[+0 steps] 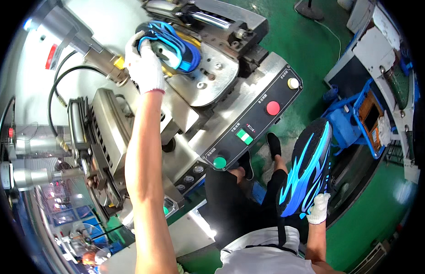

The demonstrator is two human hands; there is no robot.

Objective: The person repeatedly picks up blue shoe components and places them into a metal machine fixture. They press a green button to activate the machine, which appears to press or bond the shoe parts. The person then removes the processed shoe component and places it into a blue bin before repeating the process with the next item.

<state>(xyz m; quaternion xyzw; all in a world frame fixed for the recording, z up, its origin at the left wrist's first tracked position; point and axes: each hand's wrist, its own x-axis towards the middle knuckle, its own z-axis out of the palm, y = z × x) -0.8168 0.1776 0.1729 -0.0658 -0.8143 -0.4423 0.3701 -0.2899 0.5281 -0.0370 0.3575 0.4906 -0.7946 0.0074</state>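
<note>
My left hand [146, 66], in a white knit glove, reaches out to the machine and is closed around the edge of a blue and black shoe upper [169, 43]. That upper sits over a metal form on the machine's steel plate [212, 84]. Down at the right, my gloved right hand [319, 208] grips a second blue and black shoe upper [306, 169] by its lower end. This one hangs beside my leg, its bright blue streaked side facing up. Some of the right fingers are hidden behind it.
Between my hands runs a black control panel [253, 118] with a red button [272, 108], a green switch and other buttons. A steel cylinder unit [102, 137] stands left. At right are a blue plastic stool [347, 123] and a grey-topped bench [377, 50].
</note>
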